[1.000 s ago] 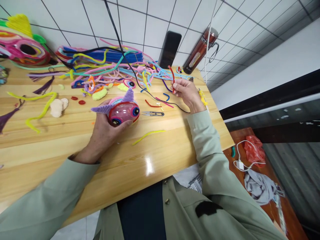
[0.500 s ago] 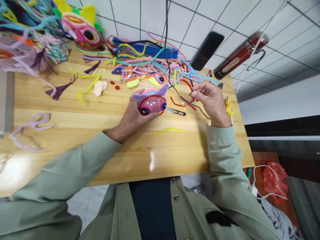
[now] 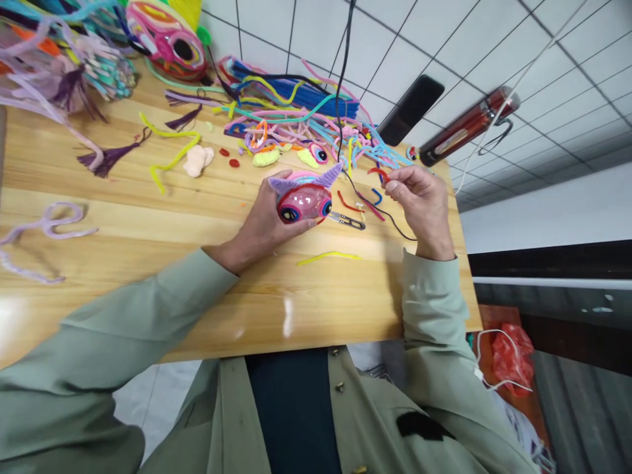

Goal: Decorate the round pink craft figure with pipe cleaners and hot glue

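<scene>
My left hand (image 3: 259, 227) grips a clear pink plastic ball (image 3: 303, 201) with stuck-on eyes and two purple pipe-cleaner ears, holding it just above the wooden table (image 3: 197, 296). My right hand (image 3: 419, 204) pinches a short red pipe cleaner (image 3: 378, 172) a little to the right of the ball. Small metal thread snips (image 3: 348, 221) lie on the table between my hands. A loose yellow pipe cleaner (image 3: 328, 257) lies nearer to me.
A big tangle of coloured pipe cleaners (image 3: 296, 125) fills the table's far side, with a pipe-cleaner mask (image 3: 168, 39) at far left. A black phone (image 3: 409, 108) and a red bottle (image 3: 467, 128) lean at the wall. A black cable (image 3: 343, 85) hangs down.
The view swung left, showing more of the table's left end. My right hand lowered the red pipe cleaner and brought it closer to the ball. My left hand kept hold of the ball.
</scene>
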A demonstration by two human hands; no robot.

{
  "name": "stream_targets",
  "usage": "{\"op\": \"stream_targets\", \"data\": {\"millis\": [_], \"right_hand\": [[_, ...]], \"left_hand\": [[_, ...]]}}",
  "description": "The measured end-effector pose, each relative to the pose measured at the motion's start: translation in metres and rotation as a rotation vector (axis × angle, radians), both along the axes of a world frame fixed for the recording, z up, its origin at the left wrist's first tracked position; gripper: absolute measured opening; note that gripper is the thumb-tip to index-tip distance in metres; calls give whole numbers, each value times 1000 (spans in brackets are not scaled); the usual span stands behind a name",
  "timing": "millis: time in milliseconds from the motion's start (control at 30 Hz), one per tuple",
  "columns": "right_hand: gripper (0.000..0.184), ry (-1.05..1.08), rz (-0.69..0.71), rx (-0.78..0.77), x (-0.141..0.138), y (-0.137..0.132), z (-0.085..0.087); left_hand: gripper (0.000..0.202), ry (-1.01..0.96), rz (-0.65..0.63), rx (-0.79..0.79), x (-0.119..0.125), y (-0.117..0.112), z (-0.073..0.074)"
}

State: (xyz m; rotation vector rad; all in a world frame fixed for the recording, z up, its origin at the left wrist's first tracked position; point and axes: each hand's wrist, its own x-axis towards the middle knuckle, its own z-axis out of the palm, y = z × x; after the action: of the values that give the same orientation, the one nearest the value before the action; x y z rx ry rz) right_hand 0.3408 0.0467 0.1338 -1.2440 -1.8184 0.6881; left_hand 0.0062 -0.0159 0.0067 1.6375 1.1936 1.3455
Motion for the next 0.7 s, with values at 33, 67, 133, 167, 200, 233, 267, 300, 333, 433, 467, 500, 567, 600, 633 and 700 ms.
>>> {"op": "stream_targets", "data": {"millis": [33, 67, 133, 167, 200, 233, 267, 300, 333, 433, 467, 500, 567, 600, 633, 700], "right_hand": [[54, -4, -21, 13, 4, 1, 2], [51, -11, -42, 25, 8, 2, 4], [47, -40, -81, 39, 18, 7, 5], [44, -60, -102, 42, 22, 9, 5], [42, -79, -124, 41, 26, 13, 3], [40, -94, -145, 35, 29, 16, 1], [38, -103, -162, 26, 32, 19, -1], [37, -109, -175, 14, 34, 21, -3], [36, -112, -184, 1, 35, 23, -5], [35, -136, -210, -26, 36, 25, -8], [35, -151, -218, -30, 36, 25, -8], [35, -167, -223, -31, 36, 25, -9], [37, -188, -224, -22, 36, 25, -9], [38, -194, -220, -18, 36, 25, -9], [38, -196, -217, -13, 36, 25, -8], [36, -190, -226, -5, 34, 24, -7]], "left_hand": [[108, -2, 6, 2, 0, 0, 0], [108, -2, 10, 7, 0, -1, 0], [109, 8, 12, 18, 0, -2, 1], [108, 16, 10, 21, 0, -3, 1], [108, 23, 9, 21, 0, -4, 3], [107, 30, 7, 17, 0, -5, 4], [106, 36, 4, 12, -1, -5, 5], [106, 39, 0, 7, -1, -6, 6], [105, 40, -5, 5, -1, -6, 7], [106, 40, -29, 7, -3, -7, 8], [106, 43, -37, 8, -4, -7, 7], [107, 45, -45, 9, -4, -6, 7], [108, 45, -58, 5, -6, -6, 6], [107, 45, -62, 1, -6, -6, 5], [107, 45, -65, -4, -6, -6, 5], [107, 50, -68, -11, -7, -6, 5]]}}
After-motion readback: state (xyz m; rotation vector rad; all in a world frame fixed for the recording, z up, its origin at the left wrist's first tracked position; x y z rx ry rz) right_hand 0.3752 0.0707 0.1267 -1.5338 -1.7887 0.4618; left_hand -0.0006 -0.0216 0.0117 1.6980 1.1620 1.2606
